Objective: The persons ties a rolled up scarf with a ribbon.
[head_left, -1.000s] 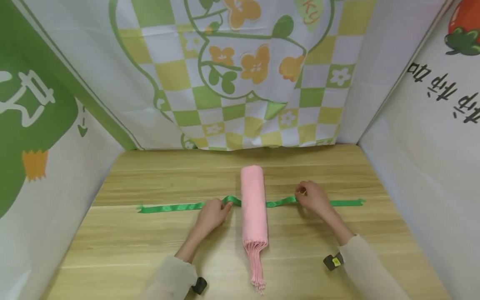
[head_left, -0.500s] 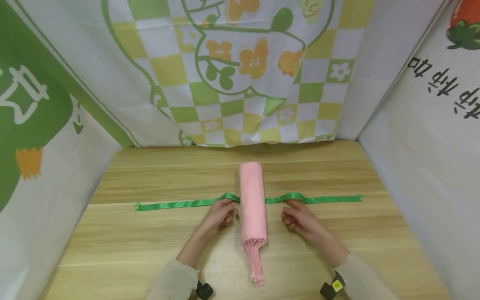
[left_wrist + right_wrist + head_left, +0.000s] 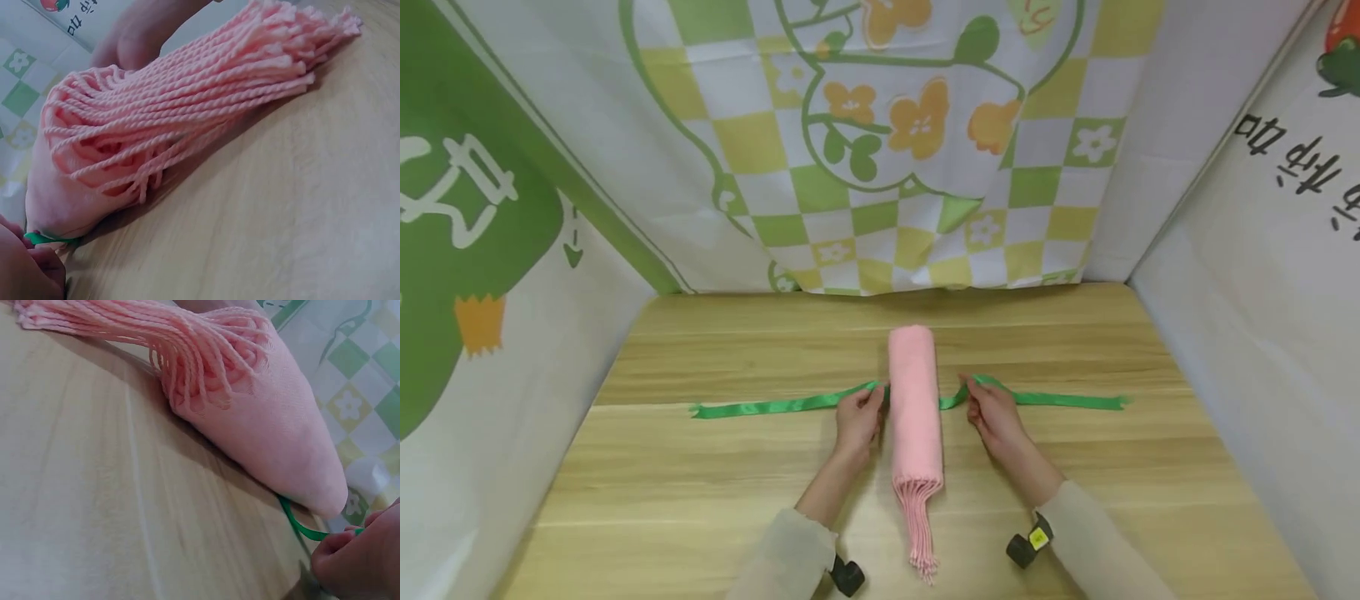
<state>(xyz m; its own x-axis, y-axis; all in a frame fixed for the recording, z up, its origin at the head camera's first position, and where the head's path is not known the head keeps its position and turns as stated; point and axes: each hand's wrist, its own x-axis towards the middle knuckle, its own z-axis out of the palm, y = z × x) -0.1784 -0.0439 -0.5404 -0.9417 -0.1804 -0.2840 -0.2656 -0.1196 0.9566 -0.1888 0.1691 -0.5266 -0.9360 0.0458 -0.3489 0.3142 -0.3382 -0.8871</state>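
A pink scarf [image 3: 914,400], rolled into a cylinder, lies lengthwise on the table, its twisted fringe [image 3: 187,106] trailing toward the person. Beneath the roll passes a green ribbon [image 3: 1060,401], stretching out to both sides with notched ends. My left hand [image 3: 859,419] pinches the ribbon close against the roll's left side. On the other side my right hand [image 3: 997,417] pinches it a little away from the roll, lifting a short piece. In the right wrist view the ribbon [image 3: 306,531] runs from under the scarf [image 3: 269,431] up to the right fingers.
The wooden table [image 3: 730,492] has a wall at its back, hung with a checked, flower-printed cloth [image 3: 880,167]. White printed side panels [image 3: 1262,333] stand left and right. Small black wrist cameras [image 3: 1021,550] sit by both sleeves.
The right hand released the ribbon, slid inward and now pinches it nearer the roll. The left hand moved right and pinches the ribbon beside the roll. The scarf stays in place.
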